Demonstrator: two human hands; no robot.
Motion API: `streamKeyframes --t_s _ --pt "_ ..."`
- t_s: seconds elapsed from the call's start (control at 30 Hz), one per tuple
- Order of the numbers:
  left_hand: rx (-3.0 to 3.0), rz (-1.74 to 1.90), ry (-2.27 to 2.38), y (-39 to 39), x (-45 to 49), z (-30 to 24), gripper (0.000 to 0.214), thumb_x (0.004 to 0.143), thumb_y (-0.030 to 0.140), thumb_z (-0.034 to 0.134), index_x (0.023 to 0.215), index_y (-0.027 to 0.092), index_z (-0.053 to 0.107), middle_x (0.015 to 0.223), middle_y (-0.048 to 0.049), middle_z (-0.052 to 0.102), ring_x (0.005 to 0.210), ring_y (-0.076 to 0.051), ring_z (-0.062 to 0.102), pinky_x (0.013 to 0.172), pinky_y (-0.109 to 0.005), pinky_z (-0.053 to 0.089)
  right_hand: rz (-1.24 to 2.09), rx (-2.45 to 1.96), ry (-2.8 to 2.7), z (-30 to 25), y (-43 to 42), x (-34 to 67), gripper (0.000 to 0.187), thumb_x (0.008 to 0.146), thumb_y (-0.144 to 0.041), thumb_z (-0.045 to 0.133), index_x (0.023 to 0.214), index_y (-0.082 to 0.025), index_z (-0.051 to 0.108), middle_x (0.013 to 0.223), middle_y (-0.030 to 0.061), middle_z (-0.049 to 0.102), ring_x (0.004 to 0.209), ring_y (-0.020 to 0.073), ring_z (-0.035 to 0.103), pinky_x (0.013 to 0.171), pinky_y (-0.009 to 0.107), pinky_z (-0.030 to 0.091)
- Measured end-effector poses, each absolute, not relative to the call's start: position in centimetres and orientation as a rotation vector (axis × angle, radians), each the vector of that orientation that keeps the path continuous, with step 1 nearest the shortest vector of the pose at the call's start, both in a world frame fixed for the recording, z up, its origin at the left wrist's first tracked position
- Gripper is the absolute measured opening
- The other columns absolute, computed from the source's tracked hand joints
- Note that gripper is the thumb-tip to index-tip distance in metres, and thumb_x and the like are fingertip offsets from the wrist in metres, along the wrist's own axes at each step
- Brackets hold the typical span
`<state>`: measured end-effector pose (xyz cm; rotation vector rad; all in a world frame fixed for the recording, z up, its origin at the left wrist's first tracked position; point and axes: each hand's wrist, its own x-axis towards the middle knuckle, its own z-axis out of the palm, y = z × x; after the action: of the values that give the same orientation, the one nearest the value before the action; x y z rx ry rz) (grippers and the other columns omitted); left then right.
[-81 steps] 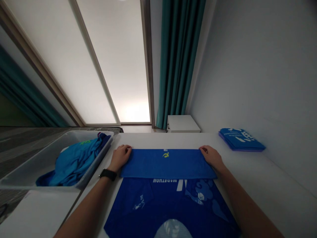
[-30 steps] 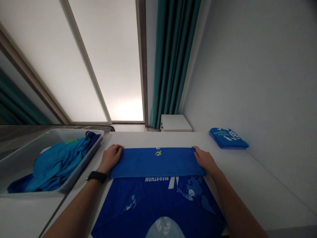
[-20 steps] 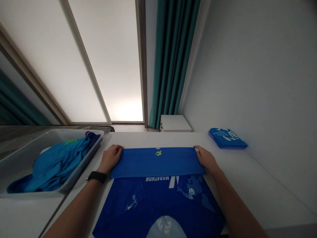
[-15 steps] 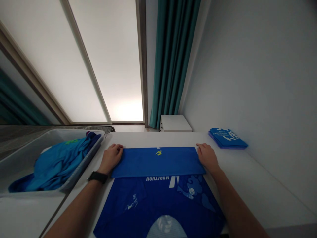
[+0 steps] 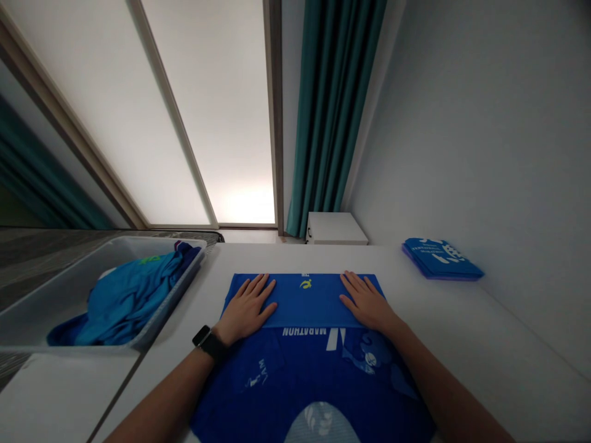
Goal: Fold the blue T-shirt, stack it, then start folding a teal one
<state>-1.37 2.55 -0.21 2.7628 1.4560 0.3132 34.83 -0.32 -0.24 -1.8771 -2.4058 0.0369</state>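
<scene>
A blue T-shirt [image 5: 309, 363] with white "MARATHON" lettering lies on the white table, its collar toward me. The far part is folded over into a flat, lighter blue band with a small yellow logo. My left hand [image 5: 247, 309], with a black watch on the wrist, rests flat on the left side of this band, fingers spread. On the band's right side my right hand [image 5: 367, 301] lies flat too, its fingers stretched away from me. Neither hand grips the cloth.
To the left, a translucent plastic bin [image 5: 184, 286] holds crumpled blue clothes [image 5: 129, 295]. A stack of folded blue shirts [image 5: 441, 258] sits at the right by the wall. Behind the white table [image 5: 217, 261] stand a small white cabinet [image 5: 337, 227] and a green curtain [image 5: 339, 111].
Both hands have moved inward from the corners of the folded band onto its top, and the fingers have spread flat. The view has shifted slightly left.
</scene>
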Motion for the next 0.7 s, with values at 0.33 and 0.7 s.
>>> streamKeyframes --t_s 0.33,0.7 --pt "2.756 0.32 1.435 4.9 -2.0 0.5 0.058 0.097 0.055 0.035 0.15 0.031 0.033 0.157 -0.0021 0.03 0.145 -0.025 0.025 0.118 -0.046 0.018 -0.003 -1.878 -2.383 -0.8 1.9 34.4 0.065 0.098 -0.054 0.019 0.152 -0.02 0.029 0.158 0.0085 0.027 0.146 0.0217 0.02 0.119 0.047 0.015" --pt "2.767 0.303 1.468 7.1 -2.7 0.1 0.058 0.098 0.055 0.034 0.15 0.029 0.033 0.157 -0.0033 0.03 0.146 -0.025 0.025 0.118 -0.048 0.018 0.084 -1.874 -2.41 -0.3 4.5 34.0 0.065 0.098 -0.053 0.02 0.152 -0.018 0.029 0.158 0.0086 0.025 0.146 0.0214 0.019 0.119 0.048 0.013"
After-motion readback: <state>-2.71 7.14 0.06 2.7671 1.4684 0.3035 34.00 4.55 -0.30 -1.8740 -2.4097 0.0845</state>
